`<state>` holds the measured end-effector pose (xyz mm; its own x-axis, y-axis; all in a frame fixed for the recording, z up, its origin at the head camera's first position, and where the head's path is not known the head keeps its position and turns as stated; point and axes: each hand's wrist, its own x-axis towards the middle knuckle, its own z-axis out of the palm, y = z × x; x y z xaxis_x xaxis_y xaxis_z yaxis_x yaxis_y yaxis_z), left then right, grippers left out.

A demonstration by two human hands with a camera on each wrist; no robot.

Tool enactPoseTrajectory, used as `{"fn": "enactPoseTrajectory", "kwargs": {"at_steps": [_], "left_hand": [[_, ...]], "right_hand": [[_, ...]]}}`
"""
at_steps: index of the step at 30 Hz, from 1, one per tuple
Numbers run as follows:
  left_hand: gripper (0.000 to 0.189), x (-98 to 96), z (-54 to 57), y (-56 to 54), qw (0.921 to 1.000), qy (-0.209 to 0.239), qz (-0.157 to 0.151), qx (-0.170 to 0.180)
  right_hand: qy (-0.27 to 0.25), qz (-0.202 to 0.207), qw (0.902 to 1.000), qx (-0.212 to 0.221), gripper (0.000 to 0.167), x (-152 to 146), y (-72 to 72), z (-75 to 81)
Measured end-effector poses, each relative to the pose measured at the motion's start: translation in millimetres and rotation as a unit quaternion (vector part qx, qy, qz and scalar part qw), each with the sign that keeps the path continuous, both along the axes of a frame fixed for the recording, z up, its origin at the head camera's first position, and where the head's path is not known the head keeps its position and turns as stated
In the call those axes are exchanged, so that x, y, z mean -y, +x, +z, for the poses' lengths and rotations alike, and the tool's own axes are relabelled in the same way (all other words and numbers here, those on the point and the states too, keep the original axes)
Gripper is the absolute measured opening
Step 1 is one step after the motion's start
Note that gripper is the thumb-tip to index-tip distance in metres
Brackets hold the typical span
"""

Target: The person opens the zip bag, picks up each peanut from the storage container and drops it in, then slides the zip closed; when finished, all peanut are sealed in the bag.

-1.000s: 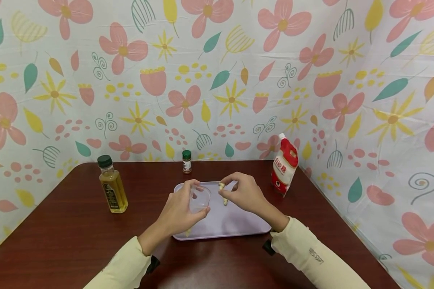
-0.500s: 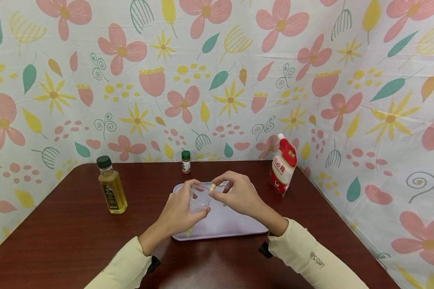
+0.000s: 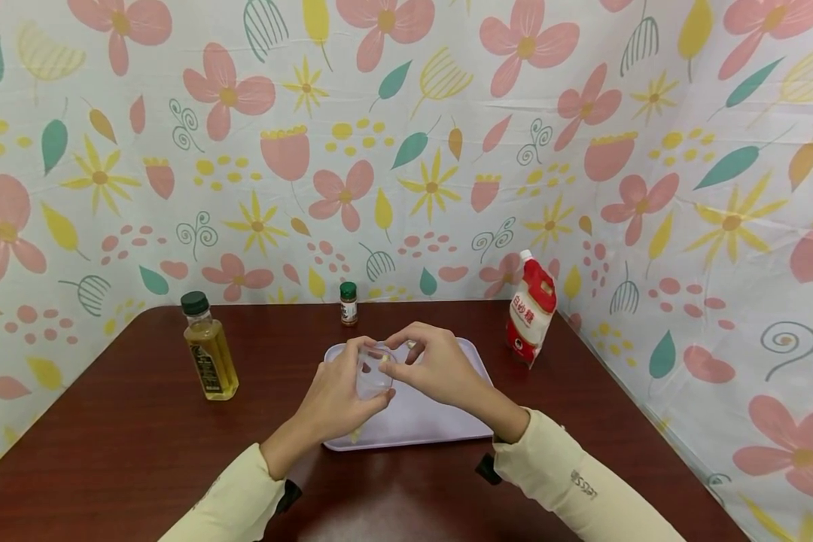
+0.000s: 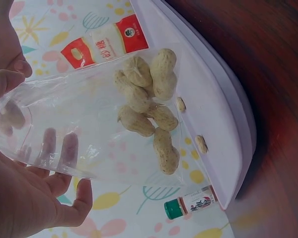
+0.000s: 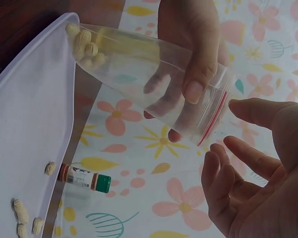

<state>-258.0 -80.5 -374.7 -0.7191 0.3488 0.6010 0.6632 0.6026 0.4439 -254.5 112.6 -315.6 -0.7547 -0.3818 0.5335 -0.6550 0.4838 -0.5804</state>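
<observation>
My left hand (image 3: 335, 391) grips a clear zip bag (image 4: 89, 114) near its mouth, thumb on one side and fingers on the other. Several unshelled peanuts (image 4: 134, 96) lie in the bag's bottom, low over the lilac tray (image 3: 413, 425). At the mouth, beside the red zip strip (image 5: 212, 119), is my right hand (image 3: 440, 369); its thumb and forefinger stand apart in the right wrist view, nothing showing between them. A small pale bit shows by those fingertips in the head view. Loose peanuts (image 5: 20, 210) lie on the tray.
An oil bottle (image 3: 211, 357) with a dark cap stands at the left of the brown table (image 3: 142, 444). Behind the tray is a green-capped spice jar (image 3: 348, 305). A red and white sugar pouch (image 3: 531, 309) stands at back right, before the floral cloth (image 3: 406, 150).
My right hand has come left from over the tray to the bag's mouth, bringing a peanut pinched in its fingers; that grip has since opened. My left hand has kept the bag in place.
</observation>
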Motion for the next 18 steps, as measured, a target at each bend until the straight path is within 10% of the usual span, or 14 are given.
{"fn": "enactPoseTrajectory", "kwargs": {"at_steps": [18], "left_hand": [[0.065, -1.2, 0.1, 0.1, 0.9999, 0.011, -0.004, 0.008]], "right_hand": [[0.023, -0.059, 0.9971, 0.041, 0.02, -18, -29.5, -12.8]]}}
